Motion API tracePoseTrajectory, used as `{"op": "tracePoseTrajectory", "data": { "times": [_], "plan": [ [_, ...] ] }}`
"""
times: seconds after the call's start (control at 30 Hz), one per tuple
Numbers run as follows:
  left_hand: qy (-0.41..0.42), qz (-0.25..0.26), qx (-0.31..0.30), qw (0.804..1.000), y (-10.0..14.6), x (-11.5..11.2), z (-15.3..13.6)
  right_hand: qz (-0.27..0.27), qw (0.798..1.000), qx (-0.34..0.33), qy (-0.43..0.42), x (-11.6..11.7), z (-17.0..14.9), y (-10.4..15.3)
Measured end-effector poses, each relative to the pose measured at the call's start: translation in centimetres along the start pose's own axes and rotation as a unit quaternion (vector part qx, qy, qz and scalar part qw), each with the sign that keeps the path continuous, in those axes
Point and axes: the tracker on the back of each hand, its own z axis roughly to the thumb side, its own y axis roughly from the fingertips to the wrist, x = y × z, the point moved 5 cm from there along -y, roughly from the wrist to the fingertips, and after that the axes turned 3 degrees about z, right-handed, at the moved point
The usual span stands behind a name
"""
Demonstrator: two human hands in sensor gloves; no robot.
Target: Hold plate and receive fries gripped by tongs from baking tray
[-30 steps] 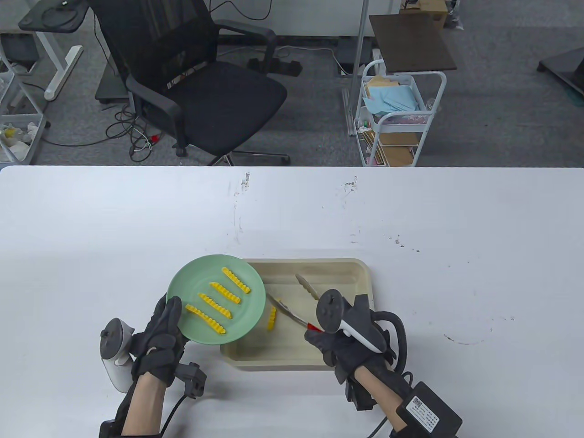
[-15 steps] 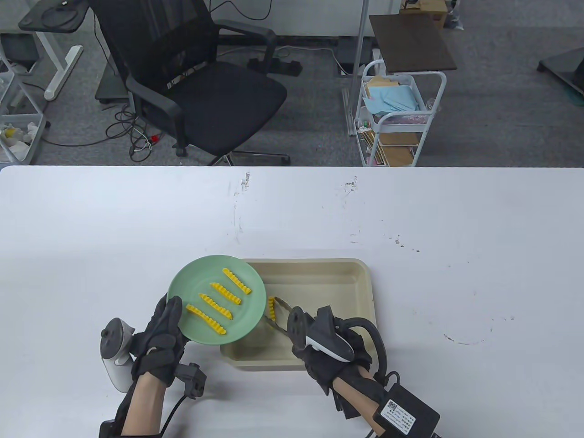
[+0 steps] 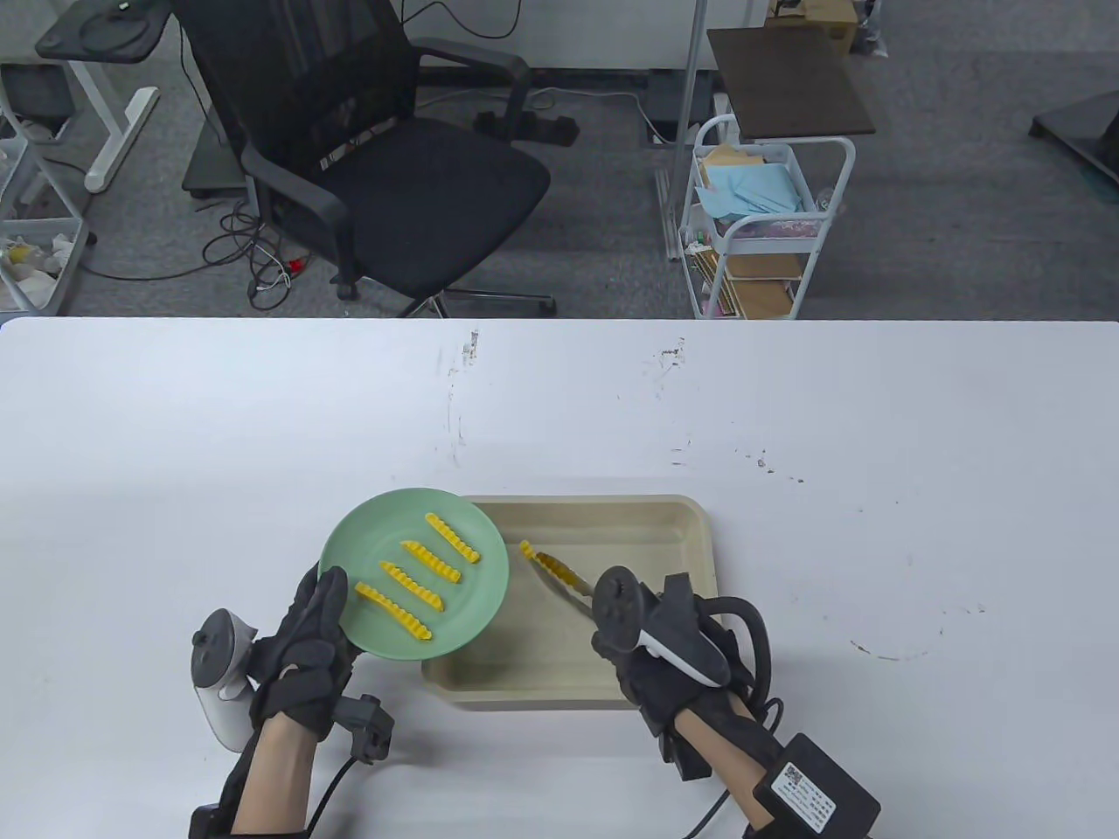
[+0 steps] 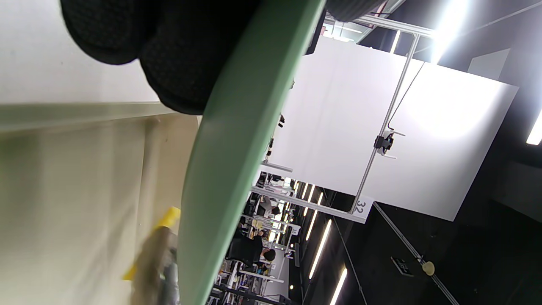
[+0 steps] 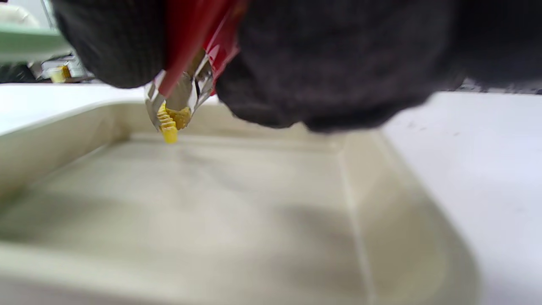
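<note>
My left hand (image 3: 306, 647) grips the near-left rim of a green plate (image 3: 476, 594), held above the table and overlapping the left end of the beige baking tray (image 3: 691, 542). Several yellow crinkle fries (image 3: 406, 585) lie on the plate. My right hand (image 3: 651, 669) grips red-handled metal tongs (image 3: 564, 587), which pinch one yellow fry (image 3: 527, 550) above the tray, just right of the plate. In the right wrist view the tongs (image 5: 178, 91) hold the fry (image 5: 168, 125) over the tray floor (image 5: 211, 203). The left wrist view shows the plate edge (image 4: 237, 140) and my fingers (image 4: 178, 59).
The white table (image 3: 787, 419) runs wide to the back and right. An office chair (image 3: 367, 166) and a white cart (image 3: 761, 218) stand beyond the far edge. No other fry shows in the tray.
The tongs closed on the fry lying in the tray and lifted it up and back, toward the plate's right edge. The left hand and plate stayed still.
</note>
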Motion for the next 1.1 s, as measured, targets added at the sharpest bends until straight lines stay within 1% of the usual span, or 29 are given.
{"op": "tracePoseTrajectory", "data": {
  "times": [0.1, 0.13, 0.27, 0.33, 0.47, 0.6, 0.8, 1.1],
  "plan": [
    [0.007, -0.005, 0.002, 1.0, 0.0, -0.1, -0.1, -0.047, 0.999, 0.017, -0.01, -3.0, -1.2, 0.3],
    [0.008, -0.005, 0.003, 1.0, 0.0, -0.1, 0.0, -0.065, 0.998, 0.017, -0.02, -4.4, -1.3, 0.7],
    [0.007, -0.007, 0.003, 1.0, 0.0, -0.1, -0.1, -0.092, 0.994, -0.014, -0.053, -7.1, -0.1, 1.9],
    [0.007, -0.008, 0.005, 1.0, 0.0, -0.2, -0.1, -0.089, 0.993, -0.039, -0.059, -7.6, 1.0, 2.4],
    [0.006, -0.009, 0.006, 1.0, 0.0, -0.2, -0.1, -0.062, 0.993, -0.078, -0.06, -7.1, 3.7, 2.9],
    [0.005, -0.014, 0.009, 1.0, 0.0, -0.3, -0.2, -0.061, 0.995, -0.077, -0.015, -6.5, 5.4, 2.4],
    [0.005, -0.019, 0.01, 1.0, 0.0, -0.4, -0.2, -0.046, 0.996, -0.072, 0.017, -5.8, 6.4, 1.7],
    [0.0, -0.02, 0.009, 1.0, -0.1, -0.4, -0.2, -0.038, 0.996, -0.064, 0.039, -5.2, 6.7, 1.5]
  ]
}}
